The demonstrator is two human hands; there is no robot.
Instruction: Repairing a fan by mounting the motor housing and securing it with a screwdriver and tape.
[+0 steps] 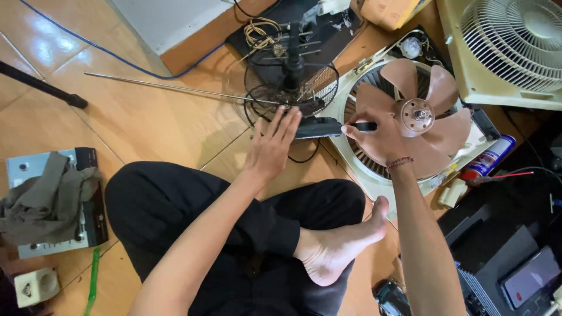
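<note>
A wire guard (291, 88) and a long metal rod (175, 89) lie just beyond the black tool (318, 127), beside the fan blade (418, 114). The tool lies level, its long axis crosswise. The left hand (273, 146) rests open on it; the right hand (376, 138) is closed on its handle.

Your floor (146, 126) looked like glossy tile. The fan blade (421, 99) was smooth tan plastic. The grey rag (47, 199) seemed matt cloth, possibly cotton.

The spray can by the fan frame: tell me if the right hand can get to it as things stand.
Probably yes. The spray can lies uncovered just beyond the fan blades, close to the right hand, but that hand already grips a black tool.
</note>
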